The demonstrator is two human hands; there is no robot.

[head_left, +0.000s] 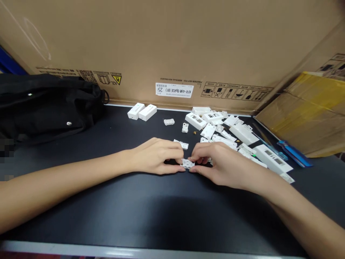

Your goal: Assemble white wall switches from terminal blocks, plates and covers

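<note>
Left hand [155, 156], right hand [217, 166] pinch small white plastic plate [187, 163] by edges; light, stiff, likely brittle, grip rim. White housings [272, 158] at 2 o'clock.

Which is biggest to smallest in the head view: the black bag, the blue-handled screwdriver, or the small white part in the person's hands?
Largest to smallest:
1. black bag
2. blue-handled screwdriver
3. small white part

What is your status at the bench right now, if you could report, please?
Left hand, right hand pinching small white part. Loose white parts just beyond right hand.
</note>
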